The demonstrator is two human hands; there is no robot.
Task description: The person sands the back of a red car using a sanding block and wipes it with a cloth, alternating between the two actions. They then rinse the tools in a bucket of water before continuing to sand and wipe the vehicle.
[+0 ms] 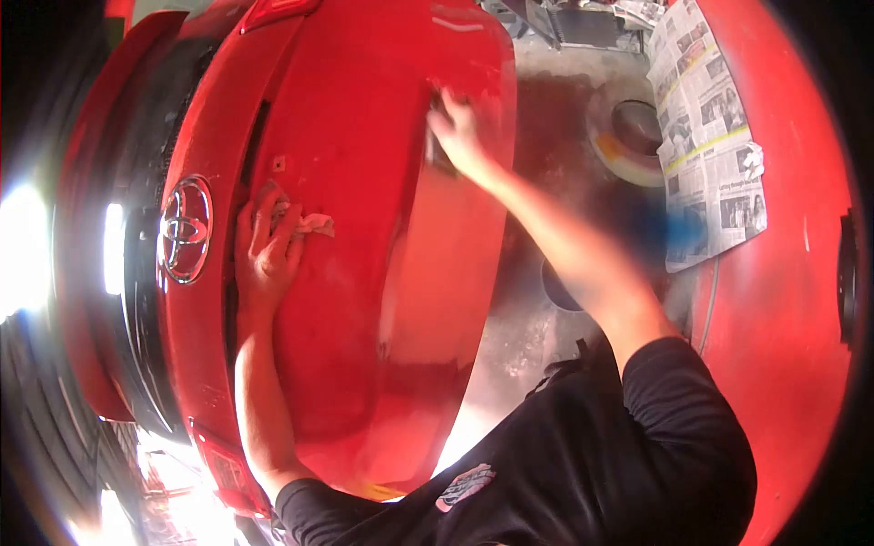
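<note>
The left hand (268, 247) curls shut over a crumpled cloth (316, 225); the right hand (455, 127) blurs, its grip unclear. Light, even pressure suits the red lid (337, 318).

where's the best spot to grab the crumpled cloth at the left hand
Probably by the loose end of the crumpled cloth, coming from the right side of the picture. That end pokes out past the fingers of the left hand, which covers part of the rest, and its bunched folds over the red trunk lid should give something to pinch.
</note>
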